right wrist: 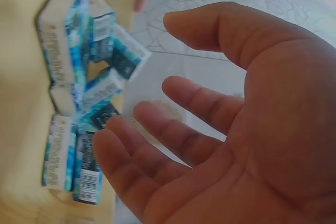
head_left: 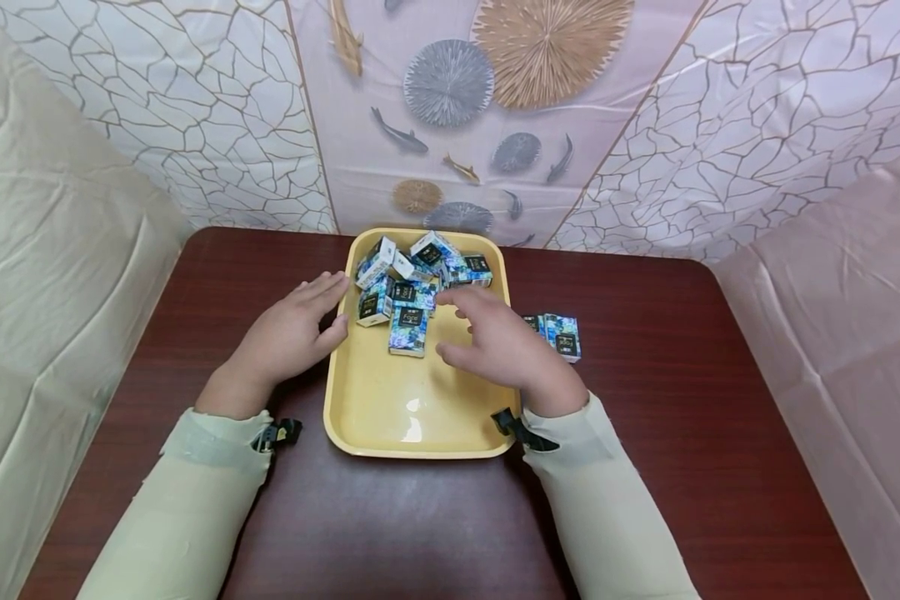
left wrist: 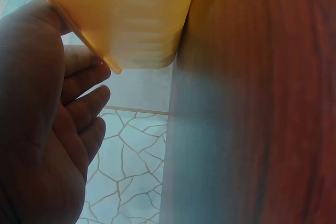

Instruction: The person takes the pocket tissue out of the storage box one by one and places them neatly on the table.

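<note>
Several small blue patterned boxes lie in a loose heap at the far half of a yellow tray. My left hand is at the tray's left rim, fingertips and thumb right along the edge; the left wrist view shows its fingers loosely bent beside the rim. Over the right part of the tray hovers my right hand, thumb and fingers spread apart with nothing between them. In the right wrist view, the heaped boxes appear beyond the fingers.
Right of the tray, two more boxes lie on the dark red-brown table, one partly hidden by my right hand. A patterned cloth wall stands behind the table, with pale cloth on both sides.
</note>
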Demonstrator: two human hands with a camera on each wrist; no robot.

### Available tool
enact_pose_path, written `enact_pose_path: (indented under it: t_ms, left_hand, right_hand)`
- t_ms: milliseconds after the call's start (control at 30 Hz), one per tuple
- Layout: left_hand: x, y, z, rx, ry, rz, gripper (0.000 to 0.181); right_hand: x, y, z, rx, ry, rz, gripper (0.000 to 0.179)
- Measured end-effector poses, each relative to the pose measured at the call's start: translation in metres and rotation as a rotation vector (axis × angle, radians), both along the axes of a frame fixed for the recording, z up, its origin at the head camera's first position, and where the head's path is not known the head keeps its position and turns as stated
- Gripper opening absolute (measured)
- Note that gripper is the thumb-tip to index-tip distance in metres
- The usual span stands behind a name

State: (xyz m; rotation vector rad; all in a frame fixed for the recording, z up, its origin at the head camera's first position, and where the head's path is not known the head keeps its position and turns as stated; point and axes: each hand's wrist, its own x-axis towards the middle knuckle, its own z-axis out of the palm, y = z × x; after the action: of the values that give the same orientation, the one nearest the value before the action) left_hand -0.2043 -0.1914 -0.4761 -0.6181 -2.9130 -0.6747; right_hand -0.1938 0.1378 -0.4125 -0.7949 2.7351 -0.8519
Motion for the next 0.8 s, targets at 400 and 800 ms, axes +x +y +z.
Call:
enact_pose_path:
  t_ms: [400, 800]
  left_hand:
    - [-0.001, -0.001, -0.001, 0.007, 0.011, -0.011, 0.063]
    - [-0.001, -0.001, -0.001, 0.002, 0.004, -0.004, 0.063]
  right_hand:
    - [-0.008, -0.01, -0.011, 0.062, -0.041, -0.021, 0.075]
    - [-0.021, -0.03, -0.01, 0.171, -0.075, -0.036, 0.086]
